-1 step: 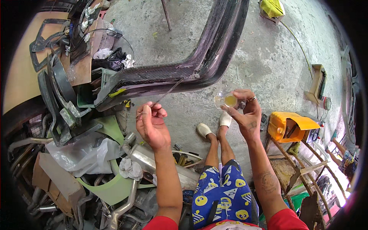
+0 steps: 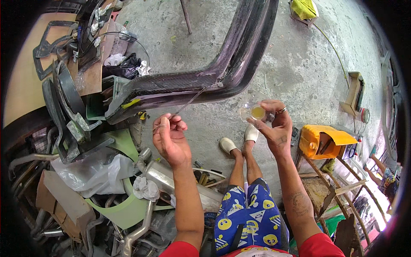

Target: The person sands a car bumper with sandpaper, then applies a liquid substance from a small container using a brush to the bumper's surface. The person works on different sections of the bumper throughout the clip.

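A thin dark rod (image 2: pixel 189 102) is pinched in the fingers of my left hand (image 2: pixel 173 143). Its far tip reaches the bend of a long black part (image 2: pixel 175 82) with a woven, carbon-fibre look; I cannot tell whether it presses on the surface. Whitish residue marks the part around that spot. Off to the right, my right hand (image 2: pixel 277 128) grips a clear plastic cup (image 2: pixel 257 112) between thumb and fingers. Yellowish liquid shows inside the cup, which is apart from the black part.
Silvery exhaust pipes (image 2: pixel 175 180), a clear plastic sheet (image 2: pixel 94 171) and a cardboard box (image 2: pixel 62 205) crowd the lower left. A cut-open orange container (image 2: pixel 319 141) rests on a rusty frame (image 2: pixel 332 188) at right. Black trim pieces (image 2: pixel 70 103) lean at far left.
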`<act>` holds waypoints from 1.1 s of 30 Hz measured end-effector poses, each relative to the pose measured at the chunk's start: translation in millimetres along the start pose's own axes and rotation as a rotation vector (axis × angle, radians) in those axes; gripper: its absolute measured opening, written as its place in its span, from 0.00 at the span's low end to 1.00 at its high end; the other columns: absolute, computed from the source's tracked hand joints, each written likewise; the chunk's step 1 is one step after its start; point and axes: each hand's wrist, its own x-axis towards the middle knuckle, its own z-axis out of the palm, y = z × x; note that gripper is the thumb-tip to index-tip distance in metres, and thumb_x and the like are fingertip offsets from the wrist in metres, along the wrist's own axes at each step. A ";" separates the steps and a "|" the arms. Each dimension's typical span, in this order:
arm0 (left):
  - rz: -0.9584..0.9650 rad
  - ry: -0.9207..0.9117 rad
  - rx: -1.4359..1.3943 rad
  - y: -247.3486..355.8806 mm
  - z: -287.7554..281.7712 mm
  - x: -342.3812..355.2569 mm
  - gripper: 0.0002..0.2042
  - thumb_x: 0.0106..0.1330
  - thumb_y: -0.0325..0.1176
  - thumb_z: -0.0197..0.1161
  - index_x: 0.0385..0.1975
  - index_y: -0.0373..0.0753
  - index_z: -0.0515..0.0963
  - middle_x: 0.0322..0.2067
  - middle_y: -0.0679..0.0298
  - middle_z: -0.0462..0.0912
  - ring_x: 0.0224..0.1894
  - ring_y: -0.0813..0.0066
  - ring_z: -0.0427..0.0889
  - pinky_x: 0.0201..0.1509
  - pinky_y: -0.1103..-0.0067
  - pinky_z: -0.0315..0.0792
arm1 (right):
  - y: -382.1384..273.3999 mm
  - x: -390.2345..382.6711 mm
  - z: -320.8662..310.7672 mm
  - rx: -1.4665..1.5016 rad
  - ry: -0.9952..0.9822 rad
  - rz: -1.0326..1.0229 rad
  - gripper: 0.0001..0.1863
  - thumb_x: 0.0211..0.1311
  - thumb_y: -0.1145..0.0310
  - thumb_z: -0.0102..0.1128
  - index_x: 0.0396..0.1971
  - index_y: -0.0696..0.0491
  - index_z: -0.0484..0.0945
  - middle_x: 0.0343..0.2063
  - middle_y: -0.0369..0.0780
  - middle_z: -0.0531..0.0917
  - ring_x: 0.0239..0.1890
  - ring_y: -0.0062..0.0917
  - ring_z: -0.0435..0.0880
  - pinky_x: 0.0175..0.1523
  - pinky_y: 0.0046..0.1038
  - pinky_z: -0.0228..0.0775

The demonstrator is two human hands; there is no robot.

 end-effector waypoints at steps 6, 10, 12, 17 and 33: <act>-0.060 0.009 -0.037 -7.4 0.8 -2.5 0.10 0.77 0.34 0.55 0.45 0.34 0.78 0.36 0.60 0.82 0.32 0.76 0.74 0.38 0.77 0.69 | 2.1 -2.4 -4.7 0.001 -0.003 0.024 0.21 0.52 0.79 0.77 0.45 0.53 0.78 0.50 0.37 0.79 0.48 0.20 0.81 0.49 0.22 0.75; -0.079 0.022 -0.060 -9.4 1.6 -3.1 0.10 0.76 0.34 0.55 0.45 0.34 0.78 0.36 0.60 0.82 0.32 0.75 0.74 0.38 0.77 0.69 | 2.7 -1.2 -3.8 -0.023 0.004 0.020 0.22 0.51 0.78 0.78 0.45 0.53 0.78 0.50 0.37 0.80 0.48 0.20 0.82 0.49 0.23 0.76; -0.082 0.019 -0.049 -9.8 2.6 -3.9 0.10 0.76 0.34 0.56 0.45 0.34 0.78 0.36 0.60 0.82 0.32 0.75 0.74 0.38 0.76 0.69 | 3.0 -0.5 -3.6 -0.019 0.004 0.012 0.22 0.51 0.78 0.78 0.45 0.53 0.78 0.50 0.37 0.80 0.48 0.20 0.82 0.49 0.23 0.76; -0.086 0.036 -0.042 -12.1 10.0 -6.6 0.10 0.76 0.33 0.55 0.44 0.33 0.78 0.34 0.60 0.83 0.31 0.74 0.75 0.38 0.76 0.69 | -0.3 1.0 -4.9 -0.011 -0.003 0.003 0.21 0.51 0.78 0.78 0.45 0.53 0.78 0.50 0.37 0.80 0.48 0.20 0.81 0.48 0.23 0.76; -0.087 0.074 -0.136 -12.8 -2.9 -2.1 0.10 0.73 0.34 0.56 0.45 0.34 0.78 0.36 0.62 0.82 0.35 0.75 0.75 0.40 0.78 0.69 | 1.3 -2.7 -9.1 -0.017 0.012 0.029 0.21 0.51 0.79 0.78 0.44 0.53 0.78 0.49 0.37 0.80 0.48 0.20 0.81 0.50 0.24 0.75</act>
